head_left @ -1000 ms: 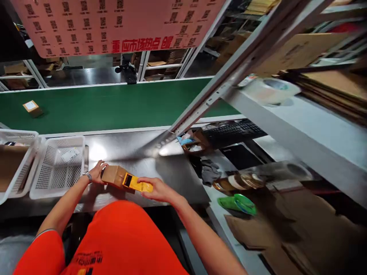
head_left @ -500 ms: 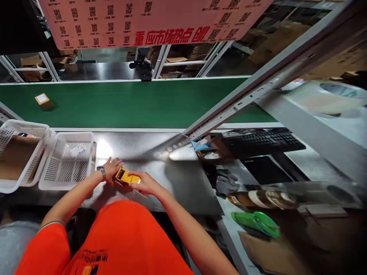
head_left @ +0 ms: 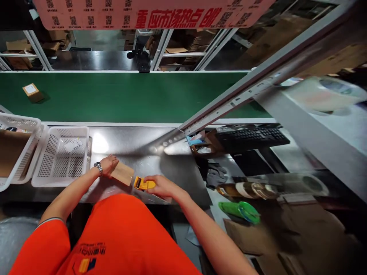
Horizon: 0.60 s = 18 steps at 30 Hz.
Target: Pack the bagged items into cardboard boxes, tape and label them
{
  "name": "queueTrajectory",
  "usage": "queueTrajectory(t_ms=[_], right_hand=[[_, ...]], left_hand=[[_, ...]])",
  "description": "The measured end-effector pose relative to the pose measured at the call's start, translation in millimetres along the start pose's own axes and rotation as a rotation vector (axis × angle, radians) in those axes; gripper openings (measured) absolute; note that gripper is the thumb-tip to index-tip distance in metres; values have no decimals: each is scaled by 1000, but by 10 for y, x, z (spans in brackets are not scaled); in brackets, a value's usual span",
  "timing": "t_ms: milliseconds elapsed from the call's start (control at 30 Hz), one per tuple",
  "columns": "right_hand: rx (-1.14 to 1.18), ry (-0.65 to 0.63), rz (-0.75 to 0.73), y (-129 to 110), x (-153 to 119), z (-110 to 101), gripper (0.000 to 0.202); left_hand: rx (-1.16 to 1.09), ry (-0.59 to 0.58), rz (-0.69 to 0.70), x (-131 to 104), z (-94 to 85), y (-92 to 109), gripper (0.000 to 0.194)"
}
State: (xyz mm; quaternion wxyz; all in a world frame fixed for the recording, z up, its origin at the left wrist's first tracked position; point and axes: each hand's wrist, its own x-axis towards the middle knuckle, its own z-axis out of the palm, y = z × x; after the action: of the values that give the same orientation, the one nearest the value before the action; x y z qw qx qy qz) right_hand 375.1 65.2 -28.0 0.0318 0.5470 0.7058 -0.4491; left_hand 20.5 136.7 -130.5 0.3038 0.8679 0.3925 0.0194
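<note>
A small cardboard box [head_left: 123, 173] rests on the metal worktop, in front of my body. My left hand [head_left: 109, 165], with a watch at the wrist, grips the box at its left end; the fingertips lie over its far edge. My right hand [head_left: 159, 185] is closed around a yellow tape dispenser [head_left: 145, 184], just right of the box. The dispenser's dark front points at the box's right end. Whether a strip of tape joins the two cannot be made out.
White perforated baskets [head_left: 61, 179] stand on the left. A green conveyor belt [head_left: 129, 97] runs behind the worktop [head_left: 137, 141], carrying a labelled carton [head_left: 33, 93]. A slanted metal post [head_left: 223, 101] rises on the right, near a keyboard [head_left: 255, 136], a bottle [head_left: 246, 189] and a green container [head_left: 239, 211].
My right hand has moved the tape dispenser rightward, off the box, whose top now shows. My left hand stays at the box's left end. The whole view has shifted slightly.
</note>
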Motion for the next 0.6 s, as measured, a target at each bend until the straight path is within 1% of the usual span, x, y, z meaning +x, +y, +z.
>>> queueTrajectory(t_ms=[67,167,233,333,400,467,533,600], right_hand=[[-25,-24,16,-57,193,96,40],[-86,49,83,-55,372,192,38],[-135,155,165,59,372,207,44],[-171,311,290,346,288,197,63],[-162,383,351,547,254,201,71],[-127,441,402,698,262,231,79],[-68,512,409,758,309,295,81],[1,592,334,701,386,392,81]], left_hand=[[-3,11,-2,-6,-1,8,95],[29,35,-9,-30,-14,18,93],[40,66,-29,-57,-29,14,92],[28,131,-85,-126,-60,-6,95],[-1,181,-129,-188,-77,-20,97],[-46,223,-162,-245,-73,-19,99],[-92,256,-167,-273,-34,9,102],[-128,284,-150,-259,45,74,103]])
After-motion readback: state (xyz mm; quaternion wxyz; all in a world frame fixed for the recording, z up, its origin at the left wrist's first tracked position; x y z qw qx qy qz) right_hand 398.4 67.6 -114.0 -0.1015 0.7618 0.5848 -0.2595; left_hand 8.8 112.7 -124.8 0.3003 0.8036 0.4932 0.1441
